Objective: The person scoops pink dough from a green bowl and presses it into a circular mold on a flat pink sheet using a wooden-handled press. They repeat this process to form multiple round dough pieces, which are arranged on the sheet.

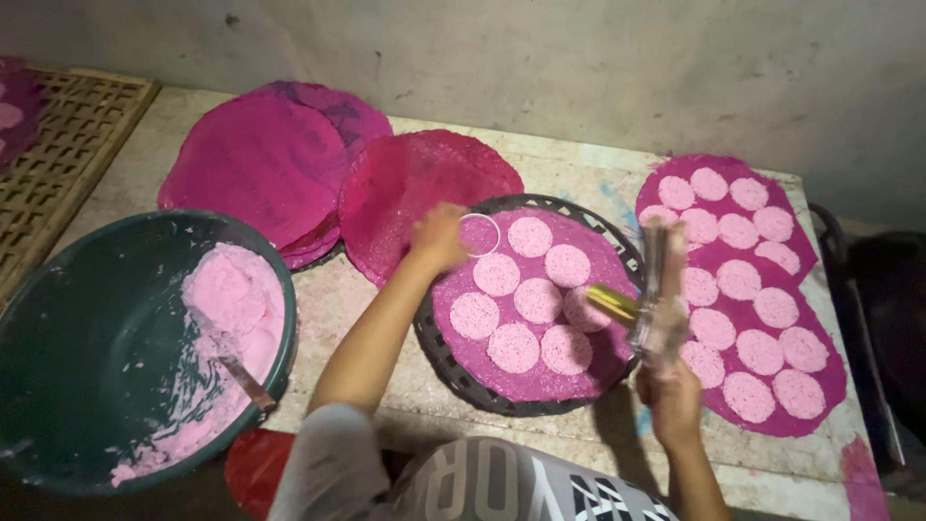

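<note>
One ring mould (479, 234) beside left grip (439, 237)

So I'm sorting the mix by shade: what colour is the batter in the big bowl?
Pale pink batter, inside a dark green bowl; the head view shows it.

Small metal ring mould (479, 234) lying flat on the magenta sheet at the round woven tray's (439, 355) far left edge, pale pink batter discs (529, 309) sitting in rows beside it, a blurred clear-and-yellow tool (644, 307) standing upright over the tray's right rim.
</note>
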